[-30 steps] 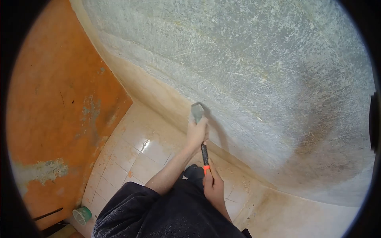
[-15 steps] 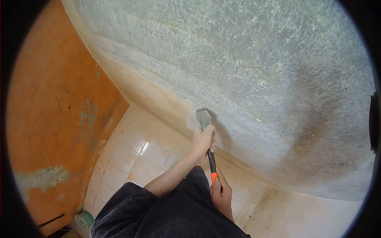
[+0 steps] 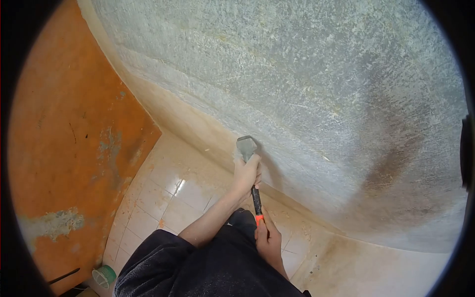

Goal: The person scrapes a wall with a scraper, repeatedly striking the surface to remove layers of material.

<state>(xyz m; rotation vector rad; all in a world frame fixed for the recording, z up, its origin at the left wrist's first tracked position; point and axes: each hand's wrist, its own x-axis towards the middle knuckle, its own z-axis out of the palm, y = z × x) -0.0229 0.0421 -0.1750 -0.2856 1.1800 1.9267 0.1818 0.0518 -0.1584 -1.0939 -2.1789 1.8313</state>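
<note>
A long-handled scraper (image 3: 246, 145) with a wide grey head and a black handle slants across the middle of the view. Its head lies at the lower part of the scraped grey wall (image 3: 297, 89), beside a cream strip of remaining coating (image 3: 188, 111). My left hand (image 3: 247, 173) is wrapped round the handle just below the head. Lower down, my right hand (image 3: 267, 240) grips the handle by its orange section (image 3: 259, 218); the handle's end is hidden in that hand.
An orange wall (image 3: 69, 123) with patches of bare plaster rises on the left. Pale floor tiles (image 3: 151, 198) carry scattered flakes. A green-and-white basket-like object (image 3: 104, 275) stands at the lower left, near a thin dark rod (image 3: 64, 275).
Both hands and the scraper have shifted slightly left along the wall's lower edge. A small pale flake now shows left of the scraper's head.
</note>
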